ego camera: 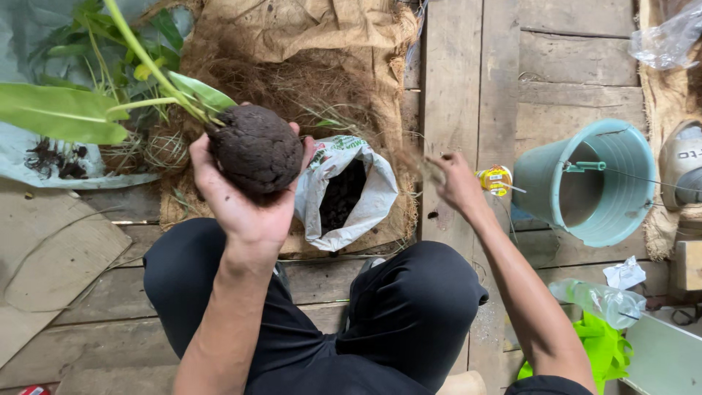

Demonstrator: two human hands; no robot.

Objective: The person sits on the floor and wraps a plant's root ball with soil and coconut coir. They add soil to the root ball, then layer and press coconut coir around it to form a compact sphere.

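Head cam: left hand (245, 201) is cupping soil ball (256, 148) w/ plant, fingers wrapped under. Right hand (455, 183) is blurring, pinched on fibre prob, can't tell. Ball's looking crumbly imo, loose grip = falling apart over the bag (344, 192).

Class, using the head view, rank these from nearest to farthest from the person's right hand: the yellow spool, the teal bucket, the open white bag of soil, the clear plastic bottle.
Measured from the right hand:
1. Yellow spool, just to its right.
2. White bag of soil, to its left.
3. Teal bucket, farther right.
4. Clear plastic bottle, lower right by the knee.
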